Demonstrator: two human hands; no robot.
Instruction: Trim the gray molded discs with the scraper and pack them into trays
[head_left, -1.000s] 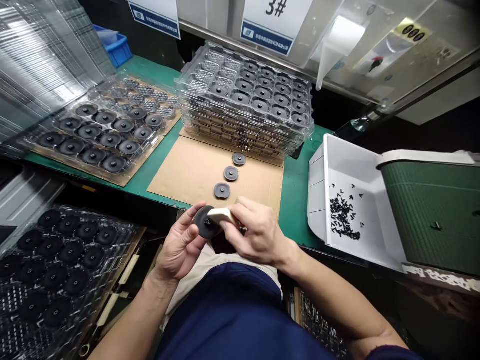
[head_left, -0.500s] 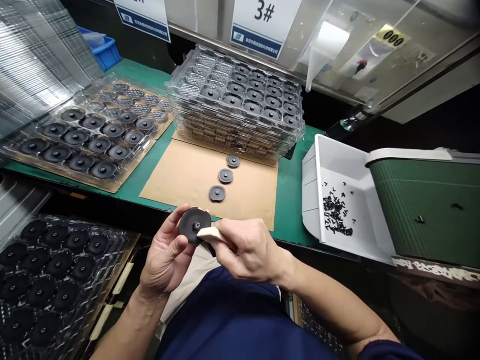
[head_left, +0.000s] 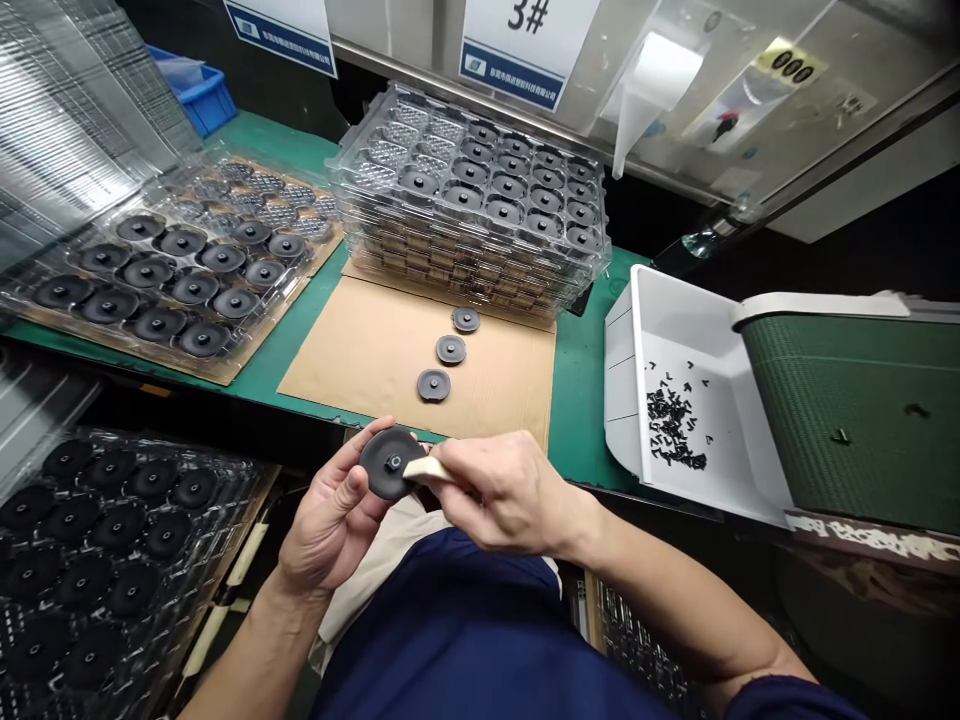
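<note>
I judge that the round, matt-black disc, gripped by its rim in my left hand before the green desk, could slip if my right hand, pinching a flat cream-coloured tool, pushes too hard.

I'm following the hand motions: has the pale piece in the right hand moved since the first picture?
Yes. Judged against the cardboard sheet, the pale piece in the right hand now appears lower in view, toward the wearer's body.
</note>
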